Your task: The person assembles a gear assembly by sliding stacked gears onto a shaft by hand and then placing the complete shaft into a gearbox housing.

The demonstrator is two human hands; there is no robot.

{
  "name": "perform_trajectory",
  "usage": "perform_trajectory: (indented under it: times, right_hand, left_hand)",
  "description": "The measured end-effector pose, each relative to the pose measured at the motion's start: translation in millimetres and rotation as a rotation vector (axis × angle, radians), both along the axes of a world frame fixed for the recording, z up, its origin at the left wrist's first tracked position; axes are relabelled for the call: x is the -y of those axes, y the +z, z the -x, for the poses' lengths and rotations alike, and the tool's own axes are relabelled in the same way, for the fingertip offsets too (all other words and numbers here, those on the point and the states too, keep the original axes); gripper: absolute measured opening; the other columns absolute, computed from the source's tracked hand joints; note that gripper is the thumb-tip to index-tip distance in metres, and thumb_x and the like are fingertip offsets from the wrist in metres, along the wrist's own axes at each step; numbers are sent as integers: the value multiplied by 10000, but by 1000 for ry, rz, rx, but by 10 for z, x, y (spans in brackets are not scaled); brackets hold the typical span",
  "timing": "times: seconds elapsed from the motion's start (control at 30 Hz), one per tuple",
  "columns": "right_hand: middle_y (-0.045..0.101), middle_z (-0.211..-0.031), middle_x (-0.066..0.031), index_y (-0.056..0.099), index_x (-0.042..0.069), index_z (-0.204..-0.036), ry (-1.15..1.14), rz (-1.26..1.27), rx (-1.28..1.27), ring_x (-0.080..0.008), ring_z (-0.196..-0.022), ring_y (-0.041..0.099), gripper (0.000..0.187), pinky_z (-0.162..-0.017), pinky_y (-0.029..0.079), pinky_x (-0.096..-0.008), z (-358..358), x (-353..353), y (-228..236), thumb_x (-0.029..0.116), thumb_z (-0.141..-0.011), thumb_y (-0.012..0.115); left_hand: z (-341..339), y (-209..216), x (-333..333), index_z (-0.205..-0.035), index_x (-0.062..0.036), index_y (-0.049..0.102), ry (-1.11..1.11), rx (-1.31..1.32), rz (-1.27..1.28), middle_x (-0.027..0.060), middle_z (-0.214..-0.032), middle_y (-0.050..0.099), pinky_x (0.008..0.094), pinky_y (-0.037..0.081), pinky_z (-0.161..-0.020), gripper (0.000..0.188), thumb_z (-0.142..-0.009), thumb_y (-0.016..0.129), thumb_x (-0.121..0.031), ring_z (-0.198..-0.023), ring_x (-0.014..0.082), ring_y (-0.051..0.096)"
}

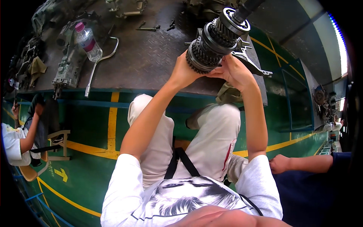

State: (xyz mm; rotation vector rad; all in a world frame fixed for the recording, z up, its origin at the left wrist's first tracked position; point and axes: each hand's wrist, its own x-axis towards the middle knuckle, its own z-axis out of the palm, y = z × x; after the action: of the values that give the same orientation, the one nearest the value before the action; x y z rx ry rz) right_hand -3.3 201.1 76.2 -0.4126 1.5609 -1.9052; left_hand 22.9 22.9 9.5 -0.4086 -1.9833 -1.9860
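Both my hands hold a gear shaft (212, 43), a dark metal stack of toothed gears with a bright ball bearing near its top and a long shaft end above. It is tilted up to the right over the workbench's (151, 56) right side. My left hand (185, 72) wraps round the lower gears from the left, its fingertips hidden behind them. From the right and below, my right hand (235, 72) grips the lower end, fingers curled under it. Beyond my right hand, a light metal bracket-like part (247, 60) lies at the bench edge.
On the bench are a clear bottle with a pink cap (90, 43), a bent wrench (96, 64), a metal housing (68, 72) and several bolts (149, 28). A brown cloth (228, 93) hangs at the near edge. People are at left (22, 140) and close right (302, 166).
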Motion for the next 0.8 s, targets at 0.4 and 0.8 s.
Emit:
perform_trajectory:
  times: [0.4, 0.8]
  right_hand:
    - [549, -1242, -229, 463, -70, -1257, -468, 94, -1037, -287, -1163, 541, 549, -1017, 381, -383, -113, 170, 1280, 401, -1005, 336]
    - [327, -585, -5, 427, 76, -774, -806, 445, -858, -130, -502, 330, 561, -664, 440, -322, -318, 301, 996, 603, -944, 337]
  left_hand:
    - [18, 29, -64, -1180, -7, 533, -4, -55, 26, 113, -1106, 643, 328, 464, -928, 683, -601, 864, -156, -1019, 194, 610]
    - [-38, 122, -192, -1270, -16, 465, -69, -45, 114, 114, -1217, 569, 343, 417, -986, 769, -612, 847, -124, -1105, 211, 547]
